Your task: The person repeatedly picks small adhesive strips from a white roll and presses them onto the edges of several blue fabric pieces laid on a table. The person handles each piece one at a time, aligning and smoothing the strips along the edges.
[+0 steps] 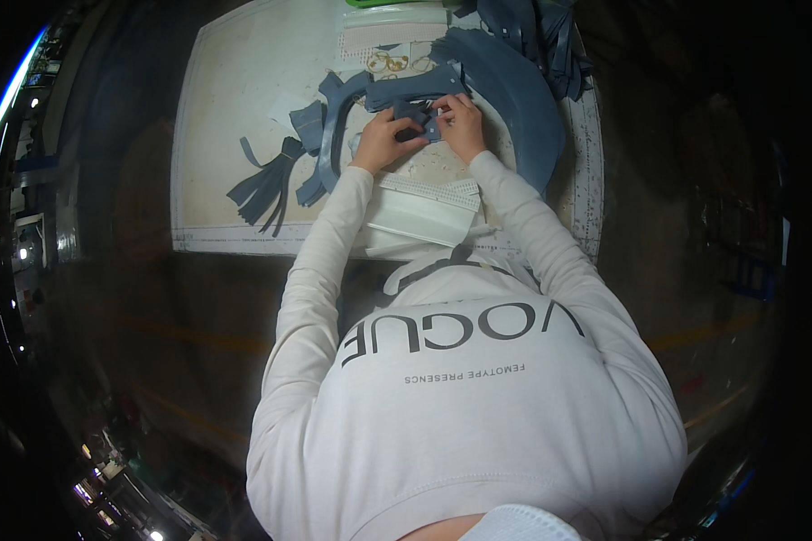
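Observation:
Several small blue-grey fabric pieces (410, 112) lie between my two hands, some bearing little white stickers. My left hand (386, 142) is curled on their left side, thumb and fingers closing on the fabric. From the right, my right hand (460, 126) pinches at the edge of the same pieces, and a small white spot shows by its fingertips. Just beyond my hands lies a wider blue-grey fabric panel (415, 87). A curved blue-grey strip (336, 126) lies left of my left hand, and a large curved panel (523, 108) lies right of my right hand.
A tied bundle of fabric strips (271, 180) lies to the left on the pale table (216, 117). White printed sheets (424, 212) sit at the near edge. Yellowish loops (388, 61), a pale stack (395, 34) and a green item (383, 3) are at the far side.

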`<state>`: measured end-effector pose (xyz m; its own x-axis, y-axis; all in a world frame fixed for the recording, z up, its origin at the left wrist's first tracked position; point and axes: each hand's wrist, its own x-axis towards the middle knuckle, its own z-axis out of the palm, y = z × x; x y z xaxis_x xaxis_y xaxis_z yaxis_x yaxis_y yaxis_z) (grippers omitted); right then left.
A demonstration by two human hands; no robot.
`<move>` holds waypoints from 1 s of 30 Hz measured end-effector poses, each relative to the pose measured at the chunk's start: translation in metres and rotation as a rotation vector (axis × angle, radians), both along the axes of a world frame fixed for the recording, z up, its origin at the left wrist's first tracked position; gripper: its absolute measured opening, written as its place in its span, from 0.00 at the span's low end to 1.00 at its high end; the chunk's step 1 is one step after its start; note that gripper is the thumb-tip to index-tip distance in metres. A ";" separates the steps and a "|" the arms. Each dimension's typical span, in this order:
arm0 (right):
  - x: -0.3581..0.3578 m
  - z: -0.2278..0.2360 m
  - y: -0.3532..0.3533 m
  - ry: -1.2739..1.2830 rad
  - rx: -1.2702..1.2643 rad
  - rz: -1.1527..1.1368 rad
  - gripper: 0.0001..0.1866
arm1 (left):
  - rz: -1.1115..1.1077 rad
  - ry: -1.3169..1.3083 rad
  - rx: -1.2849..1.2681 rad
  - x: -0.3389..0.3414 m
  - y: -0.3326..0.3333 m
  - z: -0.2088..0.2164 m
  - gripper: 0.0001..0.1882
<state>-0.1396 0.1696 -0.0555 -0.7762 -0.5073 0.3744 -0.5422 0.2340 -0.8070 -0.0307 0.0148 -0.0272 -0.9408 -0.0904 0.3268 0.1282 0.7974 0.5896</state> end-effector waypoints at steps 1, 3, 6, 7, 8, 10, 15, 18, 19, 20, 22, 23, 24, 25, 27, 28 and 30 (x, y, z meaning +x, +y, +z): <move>-0.002 0.001 0.001 -0.001 -0.003 -0.028 0.17 | 0.022 -0.041 0.035 0.000 -0.001 -0.001 0.13; -0.005 0.006 0.004 -0.039 0.019 -0.025 0.18 | 0.080 -0.128 0.100 0.000 -0.002 -0.002 0.10; -0.002 0.013 0.007 -0.199 0.008 0.069 0.22 | 0.103 -0.013 0.159 -0.002 -0.003 -0.003 0.09; 0.001 0.015 0.006 -0.250 -0.017 0.121 0.24 | 0.110 -0.048 0.097 -0.001 -0.003 -0.003 0.09; 0.003 0.017 0.004 -0.305 -0.048 0.181 0.26 | 0.113 -0.093 0.041 -0.001 -0.003 -0.003 0.09; 0.006 0.020 0.002 -0.240 0.003 0.213 0.29 | 0.077 -0.091 -0.025 0.001 -0.003 -0.004 0.10; 0.011 0.024 -0.003 -0.076 0.074 0.318 0.32 | 0.003 -0.008 -0.081 0.003 -0.003 -0.008 0.12; 0.010 0.025 -0.007 0.042 0.083 0.338 0.31 | 0.019 -0.067 -0.102 0.002 -0.003 -0.007 0.15; 0.008 0.025 -0.007 0.007 0.086 0.302 0.30 | 0.020 -0.062 -0.108 0.002 -0.002 -0.006 0.15; 0.006 0.024 -0.006 -0.039 0.097 0.266 0.29 | 0.032 -0.078 -0.119 0.003 0.000 -0.005 0.15; 0.000 0.023 -0.005 -0.089 0.078 0.183 0.27 | 0.031 -0.044 -0.150 0.002 0.003 -0.001 0.14; -0.002 0.022 -0.003 -0.093 0.048 0.134 0.26 | 0.015 0.006 -0.170 0.002 0.005 0.001 0.14; -0.006 0.020 0.000 -0.092 0.004 0.096 0.25 | -0.006 0.075 -0.188 0.002 0.007 0.002 0.14; -0.008 0.018 0.003 -0.042 0.064 0.033 0.24 | 0.014 0.066 -0.203 0.002 0.010 0.003 0.13; -0.009 0.015 0.009 0.068 0.153 -0.070 0.21 | 0.045 0.085 -0.233 0.003 0.014 0.003 0.12; -0.008 0.013 0.014 -0.004 0.326 -0.046 0.18 | 0.052 0.095 -0.224 0.004 0.015 0.002 0.11; -0.002 0.010 0.019 -0.231 0.284 0.027 0.15 | 0.057 0.085 -0.202 0.007 0.017 -0.002 0.10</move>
